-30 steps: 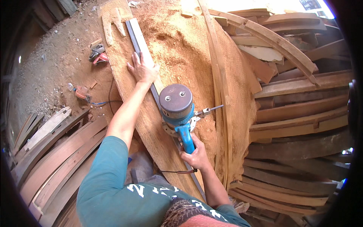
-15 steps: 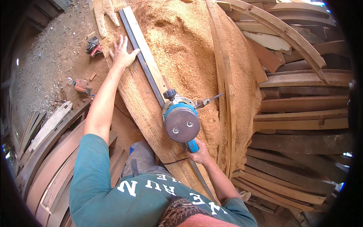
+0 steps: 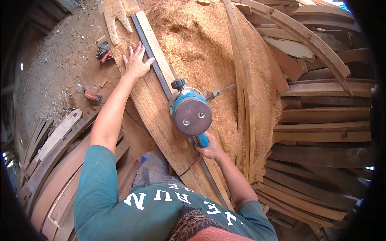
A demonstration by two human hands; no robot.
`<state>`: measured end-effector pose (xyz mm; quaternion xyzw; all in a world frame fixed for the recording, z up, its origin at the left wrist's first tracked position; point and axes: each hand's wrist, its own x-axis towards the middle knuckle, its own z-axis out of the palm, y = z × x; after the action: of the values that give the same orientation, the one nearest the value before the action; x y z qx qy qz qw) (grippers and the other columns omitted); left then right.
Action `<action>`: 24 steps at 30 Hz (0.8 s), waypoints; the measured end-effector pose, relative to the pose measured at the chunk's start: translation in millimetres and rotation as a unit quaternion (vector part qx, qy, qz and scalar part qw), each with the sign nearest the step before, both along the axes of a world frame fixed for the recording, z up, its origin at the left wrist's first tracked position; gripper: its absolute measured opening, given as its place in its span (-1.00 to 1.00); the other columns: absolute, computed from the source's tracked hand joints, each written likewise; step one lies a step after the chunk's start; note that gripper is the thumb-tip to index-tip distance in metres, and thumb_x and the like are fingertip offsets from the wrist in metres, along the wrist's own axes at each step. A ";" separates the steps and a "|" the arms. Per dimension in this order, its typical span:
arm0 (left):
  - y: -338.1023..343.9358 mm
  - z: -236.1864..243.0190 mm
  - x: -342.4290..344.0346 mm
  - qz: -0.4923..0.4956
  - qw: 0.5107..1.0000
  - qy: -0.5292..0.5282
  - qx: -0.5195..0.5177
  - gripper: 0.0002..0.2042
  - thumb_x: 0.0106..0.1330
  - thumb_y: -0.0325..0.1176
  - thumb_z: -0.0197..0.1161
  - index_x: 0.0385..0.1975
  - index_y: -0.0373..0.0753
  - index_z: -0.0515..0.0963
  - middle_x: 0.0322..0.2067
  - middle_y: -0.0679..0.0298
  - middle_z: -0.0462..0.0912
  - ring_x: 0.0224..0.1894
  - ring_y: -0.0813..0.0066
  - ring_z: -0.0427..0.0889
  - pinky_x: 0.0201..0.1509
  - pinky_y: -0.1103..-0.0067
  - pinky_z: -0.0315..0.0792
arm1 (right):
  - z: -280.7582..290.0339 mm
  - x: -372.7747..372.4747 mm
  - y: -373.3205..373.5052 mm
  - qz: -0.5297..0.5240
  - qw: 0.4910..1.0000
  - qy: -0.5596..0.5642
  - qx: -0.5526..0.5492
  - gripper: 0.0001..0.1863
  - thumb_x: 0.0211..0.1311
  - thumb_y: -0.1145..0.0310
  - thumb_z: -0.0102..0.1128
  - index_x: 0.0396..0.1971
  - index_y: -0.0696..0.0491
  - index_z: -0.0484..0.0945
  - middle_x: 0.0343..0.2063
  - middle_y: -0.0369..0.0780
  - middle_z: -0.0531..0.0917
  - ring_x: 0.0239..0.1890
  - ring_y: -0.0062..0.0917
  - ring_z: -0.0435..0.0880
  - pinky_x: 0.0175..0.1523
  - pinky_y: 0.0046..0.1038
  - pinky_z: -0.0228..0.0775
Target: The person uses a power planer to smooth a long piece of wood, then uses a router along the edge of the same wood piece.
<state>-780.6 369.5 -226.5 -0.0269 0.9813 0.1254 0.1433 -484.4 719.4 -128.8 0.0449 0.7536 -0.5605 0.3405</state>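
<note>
Nearest the router, right hand: the right hand (image 3: 211, 148) is closed around the blue handle of the electric router (image 3: 192, 113), just on the near side of the tool.
Router: it sits on the long wooden plank (image 3: 155, 120), its round dark top facing up, hard against the straight-edge guide (image 3: 155, 60); a second ago it lay nearer the person, so it has been pushed up the plank and the cut has advanced.
Cord: a dark cable (image 3: 192, 164) trails from the handle back over the plank.
Beyond the router, left hand: the left hand (image 3: 136, 62) lies flat with fingers spread, pressing on the plank beside the guide; it too has shifted farther up.
Right of the router: a sawdust heap (image 3: 209, 44) and curved timber pieces (image 3: 321, 116).
</note>
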 end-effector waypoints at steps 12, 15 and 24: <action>-28.0 10.6 -8.4 -0.100 0.994 -0.051 -0.003 -0.11 0.48 0.20 0.14 0.68 -0.08 -0.04 0.71 0.35 -0.22 0.71 -0.06 -0.31 0.66 -0.22 -0.37 | -16.0 -70.1 -35.6 -0.024 1.000 0.014 -0.012 -0.54 0.00 0.50 0.33 -0.01 0.00 0.56 -0.40 -0.29 0.59 -0.33 -0.52 0.59 -0.13 -0.36 0.50; -35.6 11.3 -7.2 -0.131 0.990 -0.052 -0.007 -0.12 0.48 0.12 0.17 0.68 -0.09 -0.06 0.71 0.33 -0.23 0.71 -0.09 -0.33 0.65 -0.25 -0.35 | -9.3 -95.7 -48.5 -0.029 0.999 0.022 -0.029 -0.58 0.00 0.51 0.32 -0.06 0.01 0.54 -0.41 -0.35 0.53 -0.33 -0.57 0.53 -0.16 -0.39 0.47; -32.2 17.3 -3.9 -0.159 0.985 -0.059 -0.042 -0.09 0.47 0.05 0.23 0.68 -0.15 -0.10 0.71 0.30 -0.31 0.70 -0.09 -0.41 0.64 -0.26 -0.37 | -13.1 -160.3 -80.3 -0.038 0.997 0.051 -0.051 -0.59 -0.01 0.54 0.28 -0.07 0.02 0.55 -0.38 -0.37 0.51 -0.31 -0.59 0.49 -0.14 -0.43 0.43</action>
<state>-784.5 337.2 -209.1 0.1162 0.9673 0.0576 0.2181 -644.7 639.1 -141.9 0.0278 0.7382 -0.6120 0.2823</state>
